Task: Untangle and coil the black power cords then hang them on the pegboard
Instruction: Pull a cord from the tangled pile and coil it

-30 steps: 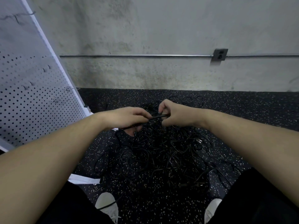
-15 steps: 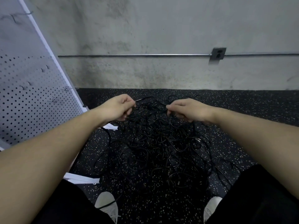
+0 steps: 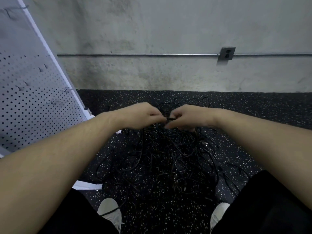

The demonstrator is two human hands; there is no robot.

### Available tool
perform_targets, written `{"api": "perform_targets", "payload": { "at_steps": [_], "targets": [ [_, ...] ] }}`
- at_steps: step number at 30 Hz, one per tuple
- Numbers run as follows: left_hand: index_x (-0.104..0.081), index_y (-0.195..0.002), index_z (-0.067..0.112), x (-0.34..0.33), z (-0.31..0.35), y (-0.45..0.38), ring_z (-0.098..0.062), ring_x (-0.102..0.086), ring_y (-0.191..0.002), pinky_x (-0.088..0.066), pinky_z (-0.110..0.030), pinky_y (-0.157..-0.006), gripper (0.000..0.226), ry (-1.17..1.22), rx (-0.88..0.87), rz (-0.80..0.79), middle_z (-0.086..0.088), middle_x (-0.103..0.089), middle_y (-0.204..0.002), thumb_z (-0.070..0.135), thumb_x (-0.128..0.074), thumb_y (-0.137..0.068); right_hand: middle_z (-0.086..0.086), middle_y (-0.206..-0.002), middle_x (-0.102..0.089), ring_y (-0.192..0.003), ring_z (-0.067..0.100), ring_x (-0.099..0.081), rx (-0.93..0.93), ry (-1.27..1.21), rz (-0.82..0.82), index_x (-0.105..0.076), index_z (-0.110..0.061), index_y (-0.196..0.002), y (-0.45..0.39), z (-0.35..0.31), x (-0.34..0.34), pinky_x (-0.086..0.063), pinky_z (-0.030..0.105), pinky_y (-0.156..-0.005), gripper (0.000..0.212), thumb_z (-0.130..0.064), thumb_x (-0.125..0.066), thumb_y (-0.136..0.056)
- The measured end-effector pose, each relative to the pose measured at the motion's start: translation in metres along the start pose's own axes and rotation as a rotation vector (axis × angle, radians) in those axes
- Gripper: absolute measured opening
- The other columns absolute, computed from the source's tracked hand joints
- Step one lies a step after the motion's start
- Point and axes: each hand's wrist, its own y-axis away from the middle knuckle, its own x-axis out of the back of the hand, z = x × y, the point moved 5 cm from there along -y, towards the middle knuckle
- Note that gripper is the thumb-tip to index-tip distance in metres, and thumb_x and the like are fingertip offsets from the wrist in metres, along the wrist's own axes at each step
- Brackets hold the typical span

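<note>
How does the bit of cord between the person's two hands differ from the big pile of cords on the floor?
The short stretch of cord is lifted off the floor, pinched between the left hand and right hand; the pile of cords lies loose on the speckled floor. The held stretch runs nearly straight from hand to hand, while the pile is a mass of looping, crossing strands. Both are thin and black, and the held piece leads down into the pile.

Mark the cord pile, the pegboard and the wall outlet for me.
cord pile point(image 3: 168, 159), head view, middle of the black tangle on the floor.
pegboard point(image 3: 30, 105), head view, bare perforated panel at the left.
wall outlet point(image 3: 226, 54), head view, centre of its metal cover plate.
</note>
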Motion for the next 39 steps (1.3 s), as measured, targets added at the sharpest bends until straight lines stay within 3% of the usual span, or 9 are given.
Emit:
{"api": "perform_targets", "payload": {
  "at_steps": [7,10,15,19,22,29,31,34,39],
  "targets": [
    [-0.067,-0.087,0.027,0.036,-0.038,0.016,-0.005,-0.046,-0.050,-0.038,-0.022,-0.050,0.028,0.438,0.130,0.475,0.004,-0.062,-0.067,0.040,-0.051,-0.106,0.008,-0.079,-0.068,-0.056,0.008,-0.059,-0.262,-0.200,-0.199,-0.059,-0.013,-0.080,0.022,0.045,-0.005,-0.055,0.030,-0.078,0.039,-0.045,-0.055,-0.102],
    [-0.066,-0.112,0.026,0.032,-0.059,0.020,-0.018,-0.060,-0.067,-0.047,-0.031,-0.067,0.017,0.492,0.207,0.433,0.003,-0.072,-0.085,0.032,-0.052,-0.106,-0.003,-0.061,-0.052,-0.057,0.014,-0.050,-0.302,-0.086,-0.161,-0.049,-0.018,-0.080,0.023,0.054,-0.002,-0.054,0.036,-0.075,0.042,-0.052,-0.045,-0.104],
    [-0.025,-0.153,0.052,0.010,-0.047,0.015,-0.008,-0.050,-0.130,-0.044,-0.033,-0.107,0.072,0.348,0.098,0.243,0.015,-0.041,-0.153,0.060,-0.062,-0.092,-0.004,-0.070,-0.048,-0.057,0.011,-0.043,-0.123,0.093,0.037,-0.049,-0.015,-0.096,0.011,0.010,0.005,-0.042,0.024,-0.054,0.030,-0.043,-0.049,-0.105],
    [-0.062,-0.125,0.039,0.001,-0.012,-0.007,-0.005,-0.063,-0.093,-0.048,-0.028,-0.083,0.033,0.240,0.055,0.170,0.017,-0.066,-0.101,0.057,-0.049,-0.100,0.002,-0.073,-0.049,-0.057,0.012,-0.043,0.034,-0.058,0.106,-0.052,-0.013,-0.094,-0.002,-0.011,0.000,-0.038,0.027,-0.052,0.016,-0.023,-0.062,-0.101],
    [-0.070,-0.081,0.022,-0.011,0.001,-0.009,-0.008,-0.047,-0.051,-0.038,-0.025,-0.055,0.048,0.153,0.091,0.052,0.006,-0.050,-0.060,0.053,-0.042,-0.105,-0.006,-0.061,-0.051,-0.049,0.008,-0.045,0.062,-0.211,0.137,-0.053,-0.016,-0.096,-0.005,-0.009,0.003,-0.040,0.023,-0.046,0.015,-0.012,-0.067,-0.096],
    [-0.062,-0.074,0.016,0.025,-0.014,0.003,-0.014,-0.063,-0.072,-0.054,-0.034,-0.077,0.053,0.717,0.086,0.416,-0.002,-0.066,-0.077,0.048,-0.036,-0.108,-0.005,-0.100,-0.077,-0.103,0.011,-0.068,-0.246,0.096,-0.293,-0.068,-0.025,-0.080,0.024,0.043,-0.013,-0.048,0.034,-0.102,0.035,-0.051,-0.056,-0.100],
    [-0.064,-0.073,0.017,0.029,-0.033,0.011,-0.020,-0.062,-0.067,-0.060,-0.042,-0.077,0.048,0.913,0.121,0.458,-0.008,-0.068,-0.077,0.043,-0.042,-0.108,-0.003,-0.084,-0.072,-0.086,0.011,-0.064,-0.298,0.106,-0.252,-0.061,-0.022,-0.074,0.027,0.058,-0.009,-0.050,0.038,-0.099,0.049,-0.056,-0.043,-0.103],
    [-0.065,-0.103,0.020,0.021,-0.049,0.019,-0.023,-0.066,-0.074,-0.057,-0.038,-0.075,0.030,0.713,0.207,0.387,-0.006,-0.075,-0.089,0.043,-0.046,-0.107,0.002,-0.064,-0.054,-0.058,0.013,-0.053,-0.263,0.129,-0.038,-0.052,-0.017,-0.070,0.024,0.050,0.009,-0.050,0.035,-0.088,0.061,-0.059,-0.026,-0.106],
    [-0.070,-0.105,0.044,0.014,-0.030,0.006,-0.006,-0.068,-0.102,-0.050,-0.031,-0.092,0.033,0.424,0.088,0.287,0.020,-0.074,-0.101,0.067,-0.048,-0.096,-0.005,-0.070,-0.049,-0.057,0.011,-0.042,-0.020,0.049,0.182,-0.050,-0.019,-0.089,0.013,-0.002,0.016,-0.038,0.029,-0.055,0.023,-0.037,-0.058,-0.102]
  ]
}}
